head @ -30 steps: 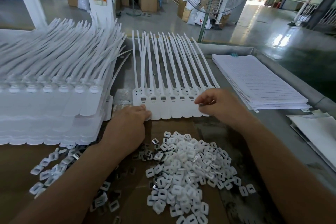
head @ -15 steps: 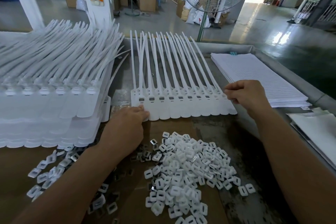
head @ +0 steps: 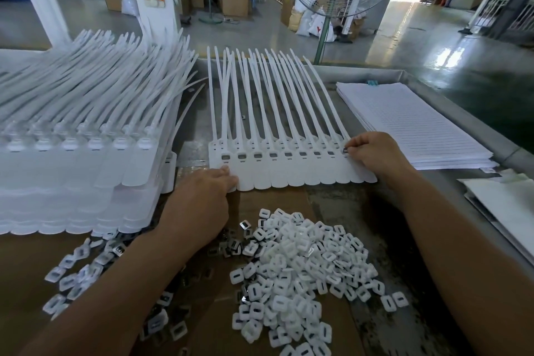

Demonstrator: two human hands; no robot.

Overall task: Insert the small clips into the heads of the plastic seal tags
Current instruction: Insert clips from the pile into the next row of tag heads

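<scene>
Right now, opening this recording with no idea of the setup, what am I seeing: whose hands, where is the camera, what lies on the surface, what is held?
No machine here: a person works with bare hands, and the single picture comes from a camera worn on the head, looking forward and down. In front lies a row of white plastic seal tags, straps pointing away. The left hand rests its fingers on the row's left end. The right hand, at the right end, has a small clip pinched in its grip at a tag head. Nearer the person, a pile of loose clips lies on brown cardboard. A stack of tags sits left, a stack of lined sheets right.
</scene>
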